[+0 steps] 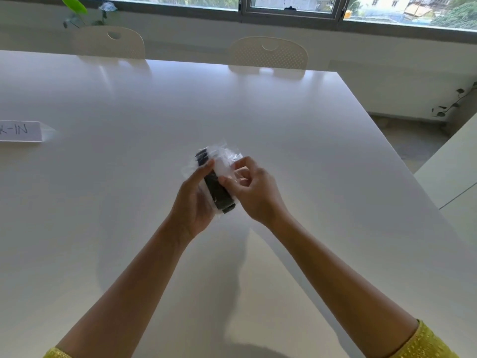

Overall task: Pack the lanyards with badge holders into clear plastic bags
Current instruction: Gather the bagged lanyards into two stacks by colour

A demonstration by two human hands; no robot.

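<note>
Your left hand and right hand hold one clear plastic bag above the middle of the white counter, clear of its surface. The folded black lanyard sits lengthwise inside or against the bag. Left fingers are clenched around the bag and lanyard from the left side. Right fingers are pinched on the plastic at the right edge, thumb and forefinger closed on film.

Judgement: the step in hand appears to be seating the lanyard fully and closing the bag. To do it well, keep the left grasp steady on the bundle so the folds do not spring open. Draw the loose film taut with the right pinch and push the dark end at the bottom fully inside before sealing. Press out trapped air.

Not verifiable: the badge holder cannot be told apart from the crumpled plastic. The bag mouth and any seal strip are not discernible. Whether the lower lanyard end protrudes from the bag is unclear. A card at the left edge is cut off; its lettering is partial. No other lanyards or bags are in view.
</note>
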